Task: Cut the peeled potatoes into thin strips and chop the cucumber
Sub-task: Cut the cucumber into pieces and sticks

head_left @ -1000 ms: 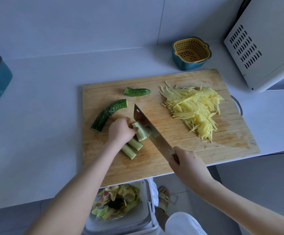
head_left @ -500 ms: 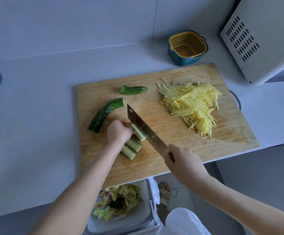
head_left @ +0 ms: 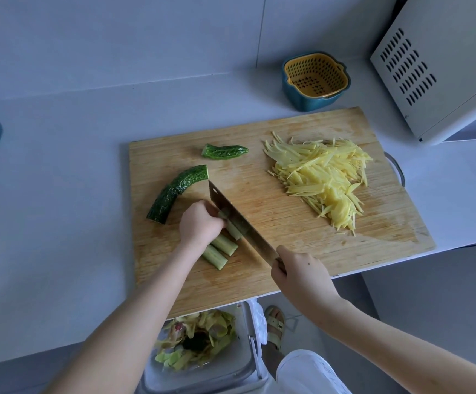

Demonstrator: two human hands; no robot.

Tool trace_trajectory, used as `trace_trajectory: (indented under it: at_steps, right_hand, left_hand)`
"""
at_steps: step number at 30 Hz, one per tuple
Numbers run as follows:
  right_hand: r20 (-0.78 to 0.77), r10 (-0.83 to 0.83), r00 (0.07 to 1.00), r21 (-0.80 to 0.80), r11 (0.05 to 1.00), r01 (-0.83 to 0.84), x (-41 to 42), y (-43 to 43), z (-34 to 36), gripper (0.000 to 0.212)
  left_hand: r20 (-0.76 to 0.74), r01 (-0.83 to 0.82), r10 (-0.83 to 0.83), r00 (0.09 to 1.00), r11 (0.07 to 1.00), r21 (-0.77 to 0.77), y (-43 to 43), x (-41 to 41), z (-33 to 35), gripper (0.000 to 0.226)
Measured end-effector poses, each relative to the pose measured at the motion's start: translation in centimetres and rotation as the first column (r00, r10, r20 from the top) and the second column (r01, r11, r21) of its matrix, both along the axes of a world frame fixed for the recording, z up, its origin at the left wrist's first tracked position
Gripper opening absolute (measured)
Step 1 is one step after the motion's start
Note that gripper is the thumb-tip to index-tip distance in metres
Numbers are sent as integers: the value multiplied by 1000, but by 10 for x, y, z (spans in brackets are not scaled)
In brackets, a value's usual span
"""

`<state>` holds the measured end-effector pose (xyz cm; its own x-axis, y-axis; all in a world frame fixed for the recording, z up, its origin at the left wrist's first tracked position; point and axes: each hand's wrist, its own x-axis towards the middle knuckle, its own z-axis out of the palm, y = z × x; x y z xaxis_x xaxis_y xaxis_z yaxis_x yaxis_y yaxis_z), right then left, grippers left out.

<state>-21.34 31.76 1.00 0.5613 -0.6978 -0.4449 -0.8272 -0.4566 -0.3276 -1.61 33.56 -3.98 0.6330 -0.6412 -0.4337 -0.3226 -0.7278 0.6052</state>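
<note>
Two steps, first one looks done: potato strips (head_left: pixel 320 179) sit piled at upper right of the cutting board (head_left: pixel 373 237), so it's cucumber chopping now. Left hand (head_left: pixel 199 223) is curled down on the pale cucumber sticks (head_left: pixel 221 250) at board centre-left; right hand (head_left: pixel 298 275) is closed around the cleaver (head_left: pixel 239 220) handle, blade into the sticks. Next: inch the left fingertips back from the blade; unpeeled cucumber piece (head_left: pixel 177 193) and end tip (head_left: pixel 224 151) lie uncut further up.

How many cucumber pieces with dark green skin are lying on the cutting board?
2. A long curved piece lies left of the knife tip, and a short end piece lies farther back. The left hand may hide more.
</note>
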Motion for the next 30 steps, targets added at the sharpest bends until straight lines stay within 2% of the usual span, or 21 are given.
trace_trajectory:
  at_steps: [5,7,9,11,14,16,18,20,26,28,30]
  right_hand:
    - [138,-52,989,65,997,43,-14,-10,19,25]
    - [195,-88,977,119,991,66,-19,-20,25,29]
    - [241,-144,960,162,981,106,-23,-28,30,32]
    - [264,-186,946,182,973,141,-27,-35,33,31]
    - [263,-193,945,151,976,157,-34,-43,33,31]
    - [253,-183,950,104,981,161,-37,-46,32,32]
    - [251,-185,950,82,982,170,-39,-49,29,32]
    - [239,-171,956,74,985,157,-42,-52,26,32]
    - [147,-71,987,54,997,64,-42,-50,19,31]
    - [130,-50,990,71,997,40,-39,-48,17,29]
    - [117,-34,993,81,996,24,-36,-46,16,28]
  left_hand:
    - [106,95,-94,990,995,-9,10,6,-2,20]
    - [165,73,-59,984,994,-82,14,10,0,21]
    - [295,154,-107,950,977,-144,16,16,3,29]
    - [420,324,-238,876,935,-147,12,20,6,37]
    - [425,526,-453,784,848,-65,0,18,15,46]
    - [353,720,-696,625,689,86,-8,12,19,55]
    - [266,833,-849,456,512,208,-11,7,20,62]
    - [205,863,-904,376,422,278,-10,9,24,66]
    - [166,827,-976,142,209,522,27,19,26,84]
    - [218,809,-970,106,212,549,37,18,19,83]
    - [257,811,-956,143,262,523,43,18,15,77]
